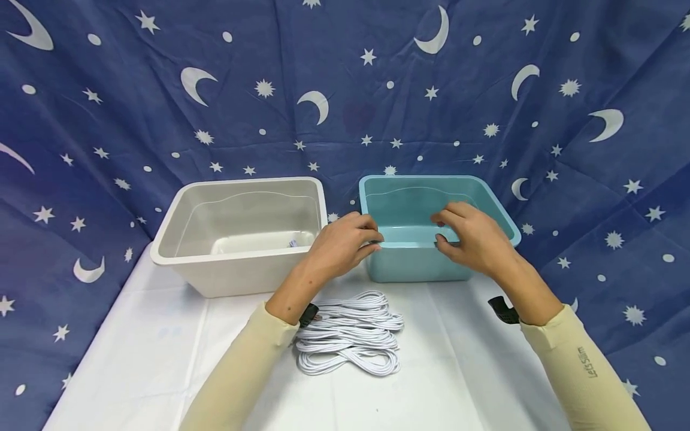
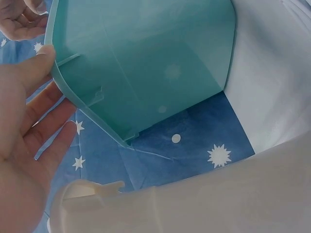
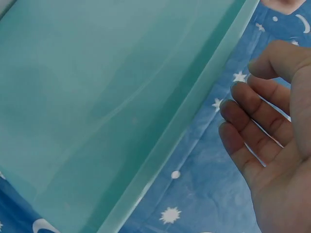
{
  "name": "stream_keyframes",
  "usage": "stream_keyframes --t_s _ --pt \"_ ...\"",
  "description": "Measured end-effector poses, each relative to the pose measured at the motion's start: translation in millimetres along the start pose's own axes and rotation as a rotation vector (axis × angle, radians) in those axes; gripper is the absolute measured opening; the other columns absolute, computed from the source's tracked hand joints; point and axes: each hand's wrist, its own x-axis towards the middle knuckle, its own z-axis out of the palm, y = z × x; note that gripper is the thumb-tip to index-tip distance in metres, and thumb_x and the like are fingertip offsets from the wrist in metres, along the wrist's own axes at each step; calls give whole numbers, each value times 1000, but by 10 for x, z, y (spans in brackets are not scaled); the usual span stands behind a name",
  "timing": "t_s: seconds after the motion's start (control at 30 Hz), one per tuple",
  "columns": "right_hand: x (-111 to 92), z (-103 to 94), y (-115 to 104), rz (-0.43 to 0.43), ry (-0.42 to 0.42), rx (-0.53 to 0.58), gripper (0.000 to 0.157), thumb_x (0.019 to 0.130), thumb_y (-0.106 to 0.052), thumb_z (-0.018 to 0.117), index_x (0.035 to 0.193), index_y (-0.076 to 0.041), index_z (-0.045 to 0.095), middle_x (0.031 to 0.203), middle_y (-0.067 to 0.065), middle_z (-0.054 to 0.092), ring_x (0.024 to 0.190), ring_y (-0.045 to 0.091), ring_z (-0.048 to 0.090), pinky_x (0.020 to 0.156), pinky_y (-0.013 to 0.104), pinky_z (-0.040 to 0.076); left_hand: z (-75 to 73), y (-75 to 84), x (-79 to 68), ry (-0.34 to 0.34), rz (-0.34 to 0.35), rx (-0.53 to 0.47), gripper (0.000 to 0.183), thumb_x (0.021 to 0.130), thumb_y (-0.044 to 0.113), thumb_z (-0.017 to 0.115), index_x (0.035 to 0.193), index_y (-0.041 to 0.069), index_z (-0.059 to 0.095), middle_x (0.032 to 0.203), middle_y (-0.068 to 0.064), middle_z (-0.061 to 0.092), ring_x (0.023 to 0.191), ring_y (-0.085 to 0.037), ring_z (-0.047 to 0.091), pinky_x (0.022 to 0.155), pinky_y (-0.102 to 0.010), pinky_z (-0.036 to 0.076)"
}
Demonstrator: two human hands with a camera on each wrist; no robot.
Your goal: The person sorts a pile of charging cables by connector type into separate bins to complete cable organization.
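Observation:
The teal plastic bin (image 1: 420,263) stands at the back right of the table. My left hand (image 1: 345,242) is at its front left corner; in the left wrist view the thumb (image 2: 41,63) lies on the outside of the rim and the fingers reach past the other side, pinching the edge. Over the bin's right front part hovers my right hand (image 1: 471,236), fingers loosely bent and apart from the thumb. In the right wrist view this hand (image 3: 272,131) holds nothing and stays apart from the rim (image 3: 180,124).
To the left is a light grey bin (image 1: 237,275) with a small white and purple item (image 1: 293,243) inside. Several bundles of white cord (image 1: 350,335) lie on the white tablecloth (image 1: 431,383) in front. A blue cloth (image 1: 345,78) with moons and stars hangs behind.

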Motion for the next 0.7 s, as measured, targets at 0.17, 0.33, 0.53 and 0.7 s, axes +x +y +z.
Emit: stream_keyframes --t_s 0.17,0.33,0.53,0.7 --pt "-24 26 -175 -37 22 23 25 82 0 78 106 -6 73 97 6 68 86 22 61 70 40 53 -15 -4 -34 6 -2 8 19 101 33 75 115 24 83 117 8 69 105 -11 59 81 -25 51" --pt "-36 14 -312 -55 23 12 22 84 -3 77 105 -6 74 97 4 68 87 21 61 72 39 53 -12 -12 -18 12 3 13 19 101 33 75 115 24 83 117 7 69 106 -12 60 83 -26 51" --pt "-87 18 -439 -61 15 8 23 84 -5 78 107 -7 74 98 3 68 88 21 62 73 39 55 19 -7 29 20 22 12 19 101 33 74 115 22 83 117 7 69 105 -14 60 84 -27 51" --pt "-123 80 -537 -80 15 22 26 83 -6 79 108 -8 73 100 3 68 91 22 63 78 40 56 30 3 21 17 19 12 20 101 33 74 115 22 83 118 6 69 107 -14 61 85 -27 52"
